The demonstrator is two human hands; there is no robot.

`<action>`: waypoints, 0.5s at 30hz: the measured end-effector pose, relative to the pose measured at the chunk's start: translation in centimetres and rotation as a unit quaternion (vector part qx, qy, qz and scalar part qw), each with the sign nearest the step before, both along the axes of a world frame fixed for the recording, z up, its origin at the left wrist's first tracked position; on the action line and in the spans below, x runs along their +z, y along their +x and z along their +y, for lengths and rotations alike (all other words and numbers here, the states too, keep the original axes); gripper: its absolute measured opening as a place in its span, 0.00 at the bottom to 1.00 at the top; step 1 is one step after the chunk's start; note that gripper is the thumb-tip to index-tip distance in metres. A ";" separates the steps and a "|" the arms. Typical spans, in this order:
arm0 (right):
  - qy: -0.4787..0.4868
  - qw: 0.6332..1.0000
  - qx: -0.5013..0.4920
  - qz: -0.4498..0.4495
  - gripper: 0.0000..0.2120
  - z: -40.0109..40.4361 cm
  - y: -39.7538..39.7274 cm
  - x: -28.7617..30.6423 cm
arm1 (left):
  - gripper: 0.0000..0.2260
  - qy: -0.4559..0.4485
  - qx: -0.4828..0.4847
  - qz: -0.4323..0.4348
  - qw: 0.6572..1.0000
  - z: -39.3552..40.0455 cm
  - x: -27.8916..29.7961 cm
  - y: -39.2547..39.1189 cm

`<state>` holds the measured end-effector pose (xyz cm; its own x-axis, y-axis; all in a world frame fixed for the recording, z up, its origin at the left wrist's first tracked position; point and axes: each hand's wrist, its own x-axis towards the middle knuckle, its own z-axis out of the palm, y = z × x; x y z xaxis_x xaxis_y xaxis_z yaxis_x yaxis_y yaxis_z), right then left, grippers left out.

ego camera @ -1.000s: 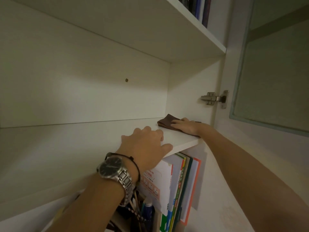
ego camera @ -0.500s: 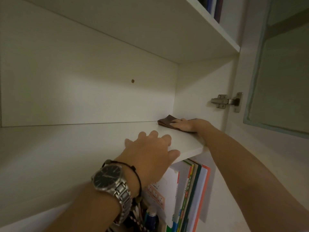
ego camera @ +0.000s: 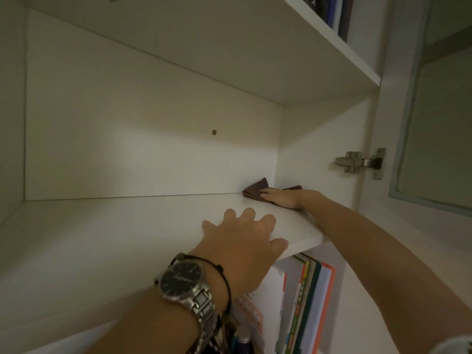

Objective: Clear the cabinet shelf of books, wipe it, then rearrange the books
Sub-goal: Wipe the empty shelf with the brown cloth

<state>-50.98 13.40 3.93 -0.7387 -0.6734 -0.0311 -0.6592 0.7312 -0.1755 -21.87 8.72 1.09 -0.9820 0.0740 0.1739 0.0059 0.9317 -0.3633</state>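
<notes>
The white cabinet shelf [ego camera: 115, 238] has no books on it. A brown cloth [ego camera: 255, 191] lies in its far right corner, against the side wall. My right hand [ego camera: 283, 199] presses flat on the cloth with straight fingers. My left hand [ego camera: 245, 241], with a steel watch on the wrist, rests flat on the shelf's front edge, fingers spread and thumb at the lip.
Several books [ego camera: 304, 302] stand upright on the shelf below, at the right. More books [ego camera: 337, 14] stand on the shelf above. The cabinet door [ego camera: 434, 123] hangs open at the right on a metal hinge [ego camera: 357, 162].
My right hand has pushed the cloth a little deeper into the right corner. My left hand stays on the shelf's front edge.
</notes>
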 end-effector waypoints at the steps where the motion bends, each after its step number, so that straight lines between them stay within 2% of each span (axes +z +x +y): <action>1: -0.003 1.000 0.011 -0.003 0.26 -0.1 0.3 0.0 | 0.23 0.000 0.000 -0.001 1.000 0.0 0.0 0.0; 7: -0.006 0.998 0.066 -0.005 0.25 -0.8 2.2 -0.2 | 0.23 -0.005 0.010 -0.011 1.000 0.1 0.1 -0.1; 15: 0.007 0.999 0.050 0.014 0.25 0.7 3.9 -0.2 | 0.21 0.029 0.028 -0.008 0.999 0.1 0.0 -0.1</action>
<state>-47.07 14.06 3.70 -0.6678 -0.7440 -0.0225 -0.7340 0.6632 -0.1461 -21.99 8.82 1.11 -0.9871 0.0085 0.1597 -0.0417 0.9503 -0.3085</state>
